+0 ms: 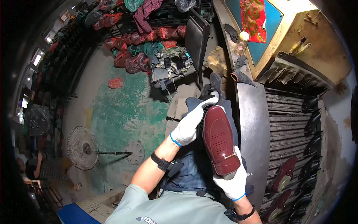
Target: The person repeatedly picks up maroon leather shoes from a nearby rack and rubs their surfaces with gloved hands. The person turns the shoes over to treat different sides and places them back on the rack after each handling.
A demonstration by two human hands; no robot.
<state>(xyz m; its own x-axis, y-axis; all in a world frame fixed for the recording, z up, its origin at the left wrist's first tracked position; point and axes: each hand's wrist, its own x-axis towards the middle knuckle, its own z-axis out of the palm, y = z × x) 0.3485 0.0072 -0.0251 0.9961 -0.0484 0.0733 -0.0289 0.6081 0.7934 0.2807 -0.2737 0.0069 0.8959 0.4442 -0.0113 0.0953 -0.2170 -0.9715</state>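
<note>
A burgundy leather slip-on shoe (pixel 218 130) with rows of small perforations is held over my lap, toe pointing away. My right hand (pixel 234 183), in a white glove with a blue cuff edge, is closed around its heel end, where a grey piece shows at the shoe's opening. On the shoe's left side, my left hand (pixel 189 125), gloved the same way, grips a black-bristled brush (pixel 202 123). The brush lies close along the toe and side; the shoe and glove hide much of it.
To my right runs a metal ledge (pixel 253 127) beside a slatted rack (pixel 283 130) bearing burgundy shoes (pixel 284 173) and black ones (pixel 312 121). A standing fan (pixel 84 148) is at left. Ahead are a cloth-covered chair (pixel 173 69) and red bags (pixel 136 61). Another person (pixel 35 168) sits far left.
</note>
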